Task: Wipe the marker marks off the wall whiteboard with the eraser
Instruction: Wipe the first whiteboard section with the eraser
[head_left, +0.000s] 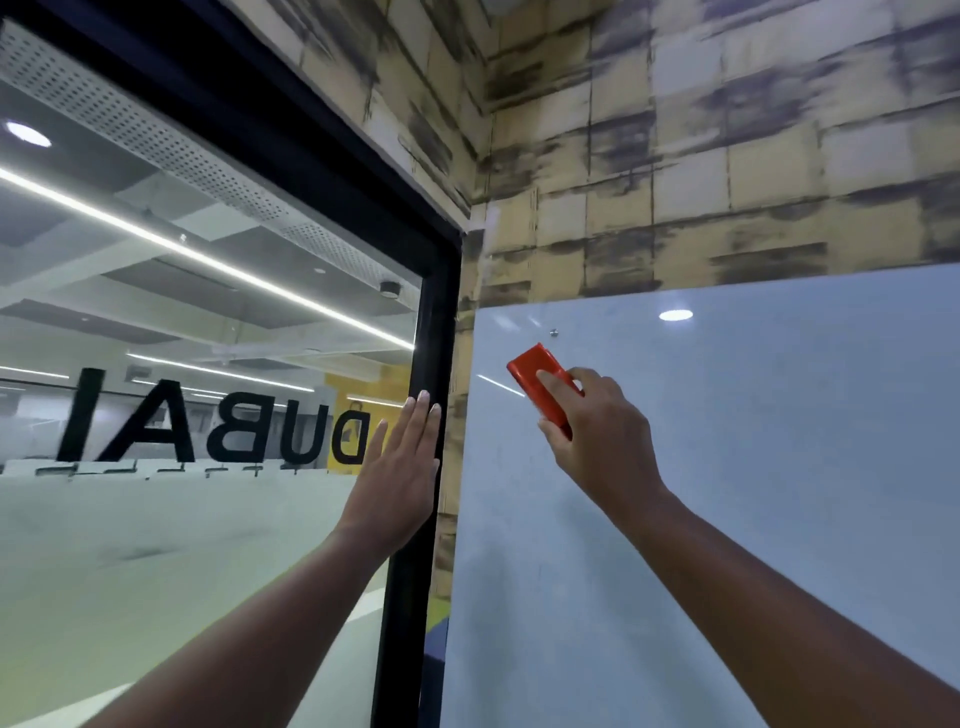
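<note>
The wall whiteboard (753, 467) fills the right half of the view, pale and glossy, with only faint smudges visible. My right hand (597, 431) grips a red eraser (537, 382) and presses it flat against the board near its upper left corner. A small metal mounting screw (554, 331) sits just above the eraser. My left hand (397, 478) lies flat with fingers together against the black frame (426, 415) to the left of the board, holding nothing.
A glass partition (182, 364) with black mirrored lettering and a frosted lower band fills the left side. A wall (675, 156) with worn tan brick pattern surrounds the board's top and left edge.
</note>
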